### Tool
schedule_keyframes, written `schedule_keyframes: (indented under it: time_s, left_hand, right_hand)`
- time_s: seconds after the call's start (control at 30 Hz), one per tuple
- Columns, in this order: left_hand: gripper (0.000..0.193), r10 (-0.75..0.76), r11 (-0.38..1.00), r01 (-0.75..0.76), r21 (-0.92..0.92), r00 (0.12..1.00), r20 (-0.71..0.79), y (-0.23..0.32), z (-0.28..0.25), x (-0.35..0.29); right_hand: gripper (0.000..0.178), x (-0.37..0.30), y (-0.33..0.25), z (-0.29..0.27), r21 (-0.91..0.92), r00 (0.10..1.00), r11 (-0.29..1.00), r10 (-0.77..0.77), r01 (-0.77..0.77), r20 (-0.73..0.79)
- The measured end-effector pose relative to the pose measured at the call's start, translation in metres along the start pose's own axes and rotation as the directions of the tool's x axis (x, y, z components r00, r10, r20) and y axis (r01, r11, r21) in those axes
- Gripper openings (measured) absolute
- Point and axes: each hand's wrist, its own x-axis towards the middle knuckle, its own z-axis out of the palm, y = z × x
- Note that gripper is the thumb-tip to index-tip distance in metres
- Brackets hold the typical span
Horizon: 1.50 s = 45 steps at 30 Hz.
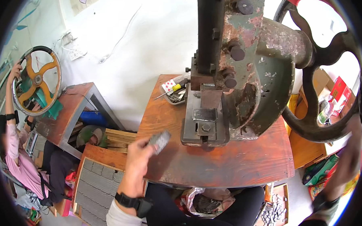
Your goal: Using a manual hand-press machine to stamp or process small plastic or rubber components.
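Note:
My left hand (138,160) pinches a small grey ribbed metal piece (161,140) above the wooden bench, left of a heavy hand press (241,49). The piece is slightly blurred. Another ribbed metal plate (205,114) lies on the press bed (190,133), behind a bolt. At the far right, my right hand (352,131) is by the lower rim of the press's big handwheel (308,77), which has a red-wrapped section at its top. Motion smears this hand, so its fingers cannot be made out.
A tray (96,193) of grey ribbed pieces in rows stands at left. Behind the press bed, a plastic tub (176,99) holds a yellow screwdriver (172,89). Lower right, a box (284,201) contains small metal bits. A co-worker (19,164) grips another handwheel (38,81) at far left.

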Motion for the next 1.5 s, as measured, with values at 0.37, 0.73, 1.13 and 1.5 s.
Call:
schedule_keyframes:
  time_s: [0.37,0.73,1.13,1.5]
  left_hand:
    - [0.078,0.453,0.570,-0.608,0.553,0.793,0.406,-0.047,0.050,-0.063]
    - [0.085,0.408,0.626,-0.570,0.532,0.821,0.399,-0.052,0.047,-0.062]
    - [0.063,0.443,0.386,-0.660,0.645,0.746,0.498,-0.044,0.085,-0.062]
    - [0.038,-0.247,0.719,0.593,-0.362,0.705,0.665,-0.064,0.031,-0.103]
  right_hand:
    - [0.067,-0.162,-0.090,0.144,0.362,0.580,0.929,-0.334,0.072,0.743]
    - [0.075,-0.160,-0.092,0.177,0.137,0.606,0.982,-0.190,0.134,0.773]
    - [0.058,-0.172,-0.064,0.169,0.460,0.783,0.802,0.014,-0.380,0.622]
    - [0.040,-0.174,-0.052,0.168,0.440,0.788,0.804,0.057,-0.400,0.613]
